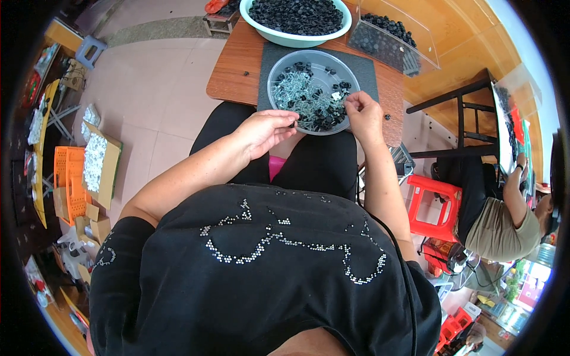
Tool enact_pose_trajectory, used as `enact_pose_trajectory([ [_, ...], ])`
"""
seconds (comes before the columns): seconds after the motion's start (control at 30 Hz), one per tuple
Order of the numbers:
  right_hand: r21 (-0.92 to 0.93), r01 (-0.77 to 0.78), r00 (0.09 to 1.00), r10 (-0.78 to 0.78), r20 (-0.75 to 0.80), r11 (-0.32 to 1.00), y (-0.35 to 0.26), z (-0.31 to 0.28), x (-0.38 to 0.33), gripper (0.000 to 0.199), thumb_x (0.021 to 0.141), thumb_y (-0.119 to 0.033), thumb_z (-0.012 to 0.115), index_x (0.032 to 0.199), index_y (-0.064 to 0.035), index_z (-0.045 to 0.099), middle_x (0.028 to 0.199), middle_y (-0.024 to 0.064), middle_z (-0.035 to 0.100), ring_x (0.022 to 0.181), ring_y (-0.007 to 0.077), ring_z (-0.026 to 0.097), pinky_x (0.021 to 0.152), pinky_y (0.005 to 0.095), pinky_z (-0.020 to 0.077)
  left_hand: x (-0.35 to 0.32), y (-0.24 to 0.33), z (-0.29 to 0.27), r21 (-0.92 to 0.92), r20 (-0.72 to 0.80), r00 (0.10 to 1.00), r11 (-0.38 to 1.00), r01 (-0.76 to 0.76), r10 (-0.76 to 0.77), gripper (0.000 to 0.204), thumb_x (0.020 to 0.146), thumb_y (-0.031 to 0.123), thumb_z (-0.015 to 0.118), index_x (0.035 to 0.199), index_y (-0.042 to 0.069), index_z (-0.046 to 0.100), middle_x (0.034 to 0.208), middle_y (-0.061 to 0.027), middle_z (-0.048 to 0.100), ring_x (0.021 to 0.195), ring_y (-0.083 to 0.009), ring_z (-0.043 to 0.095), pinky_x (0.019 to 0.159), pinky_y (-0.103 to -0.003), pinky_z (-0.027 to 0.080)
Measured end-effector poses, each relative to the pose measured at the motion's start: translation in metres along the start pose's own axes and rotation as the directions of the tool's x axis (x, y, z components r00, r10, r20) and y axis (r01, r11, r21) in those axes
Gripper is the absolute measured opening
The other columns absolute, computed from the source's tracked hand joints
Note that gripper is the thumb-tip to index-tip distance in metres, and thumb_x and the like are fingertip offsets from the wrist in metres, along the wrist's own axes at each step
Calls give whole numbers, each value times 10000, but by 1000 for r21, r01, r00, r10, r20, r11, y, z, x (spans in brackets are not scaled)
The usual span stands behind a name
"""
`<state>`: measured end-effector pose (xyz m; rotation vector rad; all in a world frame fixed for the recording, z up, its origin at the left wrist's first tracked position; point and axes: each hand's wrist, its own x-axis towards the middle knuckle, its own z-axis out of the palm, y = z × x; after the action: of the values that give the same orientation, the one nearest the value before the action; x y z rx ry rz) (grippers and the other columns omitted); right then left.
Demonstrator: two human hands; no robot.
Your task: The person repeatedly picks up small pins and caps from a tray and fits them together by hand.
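A grey translucent plastic bowl (276, 64) rests near the table's front edge. It holds a tangle of silvery screws (289, 87) and small black round caps (325, 121), with a small white piece (336, 95) on top. At the bowl's lower left rim, my left hand (264, 132) pinches a small dark piece, likely a black cap (294, 124), between thumb and forefinger. My right hand (366, 117) is over the right rim, thumb and fingertips pressed together. Whatever lies between those fingertips is too small to make out.
A dark mat (270, 59) lies under the bowl on the brown table (233, 77). Behind stand a pale green basin (297, 41) and a clear box (415, 56), both holding black caps. Right of me are a red stool (415, 204) and a seated person (499, 228). Orange crates (74, 184) stand left.
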<state>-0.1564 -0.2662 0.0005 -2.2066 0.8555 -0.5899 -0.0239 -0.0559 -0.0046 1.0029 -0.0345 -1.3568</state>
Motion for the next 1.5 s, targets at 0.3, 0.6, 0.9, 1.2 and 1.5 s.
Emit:
enact_pose_trajectory([
  [0.3, -353, 255, 963, -203, 178, 900, -5, 15, -8, 125, 764, -121, 585, 829, -39, 653, 860, 157, 636, 803, 337, 622, 720, 422, 504, -4, -3, -3, 55, -22, 999, 997, 50, -49, 230, 881, 61, 563, 1101, -6, 572, 894, -63, 623, 781, -112, 596, 725, -217, 515],
  [0.6, -112, 229, 968, -214, 130, 967, 2, 22, -4, 114, 766, -103, 660, 848, -28, 634, 703, 75, 609, 629, 190, 587, 606, 286, 473, -2, -1, 1, 39, -1, 999, 998, 47, -47, 233, 893, 74, 553, 1108, -15, 562, 941, -62, 609, 818, -114, 586, 750, -219, 499],
  [0.9, 608, -206, 932, -35, 361, 767, -29, 31, -16, 51, 803, -44, 659, 839, -20, 631, 747, -7, 611, 667, 46, 525, 606, 191, 419, 26, 10, 25, -50, -8, 999, 998, -43, 43, 212, 894, 91, 565, 1083, -6, 558, 943, -64, 594, 846, -139, 581, 779, -242, 501],
  [1.2, 667, -316, 941, 134, 310, 675, -23, 28, -11, 103, 789, -56, 684, 808, -48, 583, 692, -10, 598, 562, 40, 499, 470, 182, 369, 28, 27, 17, 902, 409, 681, -157, -402, 607, 146, 847, 98, 622, 978, 37, 598, 907, -43, 606, 762, -147, 587, 712, -264, 493],
  [1.5, 814, -284, 957, 97, 274, 507, -49, 16, -20, 70, 804, -41, 662, 832, -41, 598, 711, 0, 600, 601, 56, 526, 519, 188, 402, 23, 31, 13, -84, 128, 990, 996, -40, 51, 229, 884, 130, 586, 1099, 62, 544, 969, -50, 609, 821, -134, 587, 705, -229, 499],
])
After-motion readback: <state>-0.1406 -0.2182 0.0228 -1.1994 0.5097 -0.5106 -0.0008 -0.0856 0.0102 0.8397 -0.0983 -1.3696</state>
